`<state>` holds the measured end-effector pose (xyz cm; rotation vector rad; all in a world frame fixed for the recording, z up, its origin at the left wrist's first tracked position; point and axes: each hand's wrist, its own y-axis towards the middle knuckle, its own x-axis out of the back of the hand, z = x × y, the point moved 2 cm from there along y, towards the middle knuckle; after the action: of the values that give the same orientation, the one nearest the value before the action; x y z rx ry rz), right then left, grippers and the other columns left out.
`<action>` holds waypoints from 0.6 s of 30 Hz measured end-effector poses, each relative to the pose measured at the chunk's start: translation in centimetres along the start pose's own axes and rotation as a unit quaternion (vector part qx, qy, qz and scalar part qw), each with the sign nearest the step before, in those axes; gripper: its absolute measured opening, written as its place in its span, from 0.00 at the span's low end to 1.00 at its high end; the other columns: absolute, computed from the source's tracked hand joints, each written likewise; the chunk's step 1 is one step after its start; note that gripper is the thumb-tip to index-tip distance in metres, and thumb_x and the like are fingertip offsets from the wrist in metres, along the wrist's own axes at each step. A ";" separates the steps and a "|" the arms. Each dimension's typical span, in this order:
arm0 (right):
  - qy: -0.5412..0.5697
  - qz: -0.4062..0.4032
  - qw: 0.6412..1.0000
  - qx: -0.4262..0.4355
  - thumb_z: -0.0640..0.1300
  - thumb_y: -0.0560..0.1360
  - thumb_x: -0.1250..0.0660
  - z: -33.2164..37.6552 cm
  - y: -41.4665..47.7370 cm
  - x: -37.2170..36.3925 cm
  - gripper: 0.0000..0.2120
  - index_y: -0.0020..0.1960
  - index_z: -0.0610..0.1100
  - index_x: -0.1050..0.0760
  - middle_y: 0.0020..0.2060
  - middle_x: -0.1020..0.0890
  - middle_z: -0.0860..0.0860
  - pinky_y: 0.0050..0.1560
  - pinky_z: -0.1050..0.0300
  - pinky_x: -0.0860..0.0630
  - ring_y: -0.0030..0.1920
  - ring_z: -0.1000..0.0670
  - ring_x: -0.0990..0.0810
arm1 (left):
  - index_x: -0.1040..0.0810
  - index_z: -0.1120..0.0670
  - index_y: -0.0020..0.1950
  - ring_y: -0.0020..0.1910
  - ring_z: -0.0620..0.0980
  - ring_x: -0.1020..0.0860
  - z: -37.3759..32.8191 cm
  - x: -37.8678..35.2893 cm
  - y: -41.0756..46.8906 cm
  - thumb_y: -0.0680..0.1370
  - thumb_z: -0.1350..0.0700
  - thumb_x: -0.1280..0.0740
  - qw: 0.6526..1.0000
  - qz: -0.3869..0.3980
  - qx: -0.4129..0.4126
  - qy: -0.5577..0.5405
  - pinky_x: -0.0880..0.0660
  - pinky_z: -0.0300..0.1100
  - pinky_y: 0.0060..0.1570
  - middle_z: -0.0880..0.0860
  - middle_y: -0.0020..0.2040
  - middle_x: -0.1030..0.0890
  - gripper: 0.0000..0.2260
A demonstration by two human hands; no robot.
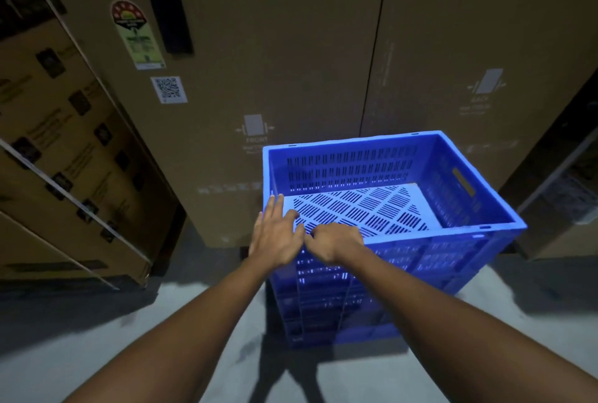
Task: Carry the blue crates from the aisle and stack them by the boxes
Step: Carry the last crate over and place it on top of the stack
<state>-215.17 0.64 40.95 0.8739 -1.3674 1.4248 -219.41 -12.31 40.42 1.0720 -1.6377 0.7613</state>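
Item: blue crate (391,176), slotted walls and floor, empty, topmost of a blue stack on the grey floor (97,347), set against tall cardboard boxes (275,62) (one bears a QR label (169,89)). My left hand (276,236): fingers spread flat on the near-left corner rim. My right hand (335,242): fingers curled over the near rim.

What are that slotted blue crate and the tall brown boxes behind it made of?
The slotted blue crate looks like moulded rigid plastic: uniform colour, regular vent slots, a cut-out handle, slight sheen. The tall brown boxes look like matt corrugated cardboard, with printed handling marks and stuck-on labels, though no cut edge shows to confirm it.
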 end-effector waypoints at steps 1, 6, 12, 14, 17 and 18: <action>-0.003 0.011 1.000 -0.019 0.60 0.79 0.54 0.4 0.2 0.1 0.28 0.62 0.46 0.23 0.60 0.20 0.45 0.54 0.45 0.32 0.60 0.42 0.23 | 0.31 0.50 0.71 0.79 0.52 0.57 0.0 0.0 -0.1 0.81 0.45 0.44 1.000 -0.011 0.010 -0.016 0.49 0.54 0.75 0.56 0.80 0.52 0.20; -0.016 0.011 0.998 -0.059 0.61 0.77 0.54 0.7 0.1 0.5 0.28 0.53 0.47 0.21 0.50 0.17 0.47 0.46 0.48 0.32 0.48 0.44 0.22 | 0.38 0.51 0.75 0.78 0.56 0.64 -0.3 0.0 0.3 0.82 0.43 0.54 0.998 0.049 0.022 0.044 0.52 0.59 0.75 0.58 0.80 0.58 0.24; -0.030 -0.073 0.996 -0.036 0.57 0.81 0.56 1.0 -0.9 0.8 0.27 0.51 0.48 0.20 0.48 0.17 0.47 0.44 0.50 0.32 0.49 0.43 0.20 | 0.28 0.50 0.63 0.79 0.58 0.57 -0.7 0.5 0.5 0.81 0.45 0.55 0.995 0.046 -0.035 0.080 0.59 0.64 0.73 0.58 0.80 0.52 0.20; -0.031 -0.092 0.995 -0.035 0.58 0.81 0.56 1.1 -1.1 0.7 0.27 0.52 0.49 0.20 0.47 0.16 0.47 0.43 0.51 0.32 0.48 0.43 0.19 | 0.27 0.50 0.62 0.79 0.57 0.56 -0.7 0.5 0.4 0.81 0.46 0.55 0.996 0.031 -0.044 0.073 0.58 0.62 0.74 0.58 0.80 0.50 0.21; -0.032 -0.114 0.993 -0.030 0.57 0.81 0.55 1.0 -1.0 0.2 0.26 0.52 0.49 0.19 0.47 0.16 0.46 0.44 0.51 0.31 0.48 0.42 0.19 | 0.28 0.50 0.65 0.79 0.56 0.55 -0.5 0.2 0.3 0.81 0.45 0.54 0.997 0.014 -0.041 0.070 0.57 0.61 0.75 0.58 0.80 0.48 0.22; -0.032 -0.126 0.991 -0.027 0.57 0.81 0.54 0.9 -0.8 -0.2 0.25 0.51 0.49 0.19 0.46 0.16 0.46 0.44 0.51 0.30 0.48 0.41 0.19 | 0.28 0.50 0.65 0.79 0.56 0.56 -0.3 -0.1 0.4 0.80 0.44 0.55 0.997 0.008 -0.041 0.068 0.57 0.60 0.75 0.58 0.80 0.47 0.23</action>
<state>-214.42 -0.29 41.13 1.0244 -1.2862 1.1705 -219.65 -11.89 40.44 0.9303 -1.5496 0.7546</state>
